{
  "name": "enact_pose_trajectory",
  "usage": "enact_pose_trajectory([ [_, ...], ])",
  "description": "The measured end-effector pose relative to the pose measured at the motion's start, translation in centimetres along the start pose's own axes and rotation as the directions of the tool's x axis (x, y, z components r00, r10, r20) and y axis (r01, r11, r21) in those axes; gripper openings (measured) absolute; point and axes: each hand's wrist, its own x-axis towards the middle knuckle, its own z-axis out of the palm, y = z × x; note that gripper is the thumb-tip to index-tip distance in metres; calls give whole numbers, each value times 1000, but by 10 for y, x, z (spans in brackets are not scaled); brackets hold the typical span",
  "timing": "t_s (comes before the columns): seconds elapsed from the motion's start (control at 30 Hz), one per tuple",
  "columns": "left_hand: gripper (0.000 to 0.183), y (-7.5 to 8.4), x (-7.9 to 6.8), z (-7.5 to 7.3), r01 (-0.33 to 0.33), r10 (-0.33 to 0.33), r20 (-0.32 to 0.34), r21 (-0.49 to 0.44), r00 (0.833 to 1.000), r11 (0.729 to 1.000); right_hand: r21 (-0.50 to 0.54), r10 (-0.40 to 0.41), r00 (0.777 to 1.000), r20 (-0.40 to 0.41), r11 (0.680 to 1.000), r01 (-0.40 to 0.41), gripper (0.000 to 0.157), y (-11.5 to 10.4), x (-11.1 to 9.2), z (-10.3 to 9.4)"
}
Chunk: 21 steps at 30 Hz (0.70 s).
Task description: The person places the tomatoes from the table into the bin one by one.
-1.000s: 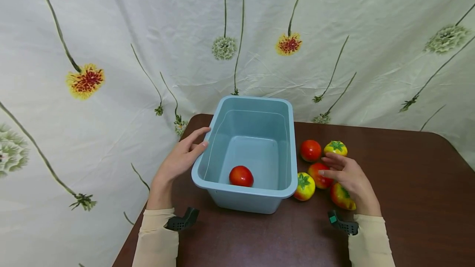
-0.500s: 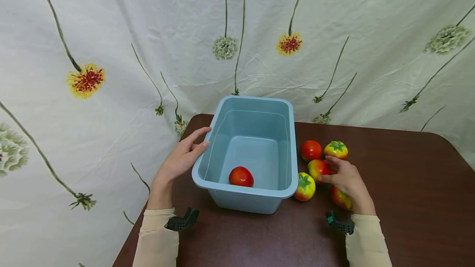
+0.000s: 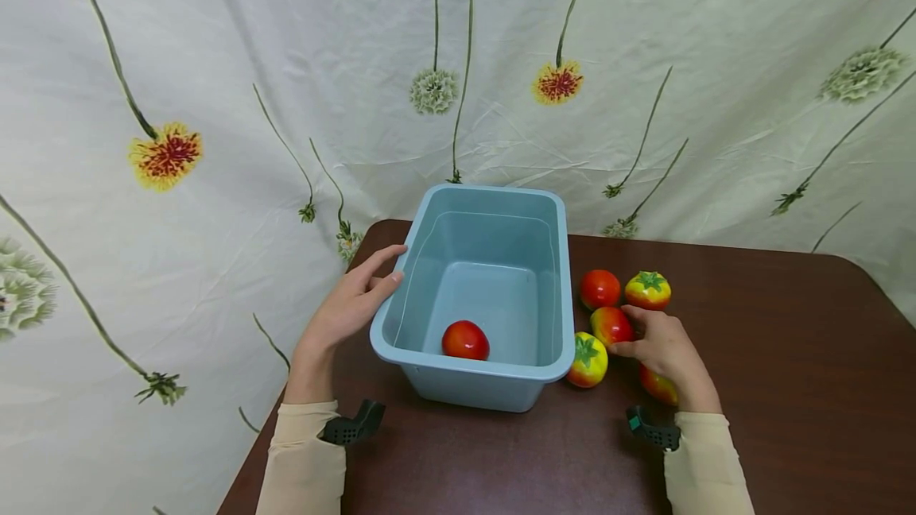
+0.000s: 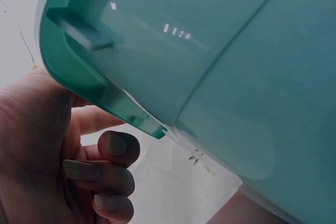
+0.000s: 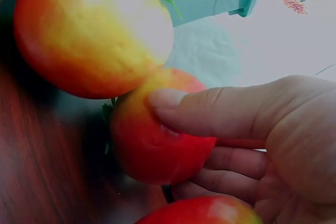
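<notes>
Red-yellow tomato (image 3: pixel 611 327), newly pinched by the right hand (image 3: pixel 665 348), seems secured; the loose-fingered left hand (image 3: pixel 347 310) touches the tub (image 3: pixel 472 390).

blue bin (image 3: pixel 468 392) | upright, open-topped | red-yellow fruit (image 3: pixel 611 326) | glossy, rounded, right of bin

A smooth plastic bin (image 3: pixel 472 388) shows a soft sheen against a dark, wood-grained worktop (image 3: pixel 501 455) with a satin finish. Red-and-yellow fruit (image 3: pixel 611 325) and a red tomato (image 3: pixel 465 339) gleam, glossy and plastic-looking. The floral backdrop (image 3: pixel 494 141) is creased, faintly lustrous cloth; the sleeves (image 3: pixel 304 463), matt fabric; the black wrist mounts (image 3: pixel 355 423), matt plastic.
</notes>
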Motion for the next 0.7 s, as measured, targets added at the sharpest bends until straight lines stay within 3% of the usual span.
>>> enact_pose_trajectory([
  [0.5, 49, -2, 1, -1, 2, -2, 7, -7, 1000, 1000, 185, -40, 999, -35, 982, 46, 80, -11, -14, -19],
  [0.7, 49, -3, 1, -1, 0, 0, 8, -11, 1000, 1000, 208, -67, 994, -84, 975, 83, 80, -22, -22, -27],
])
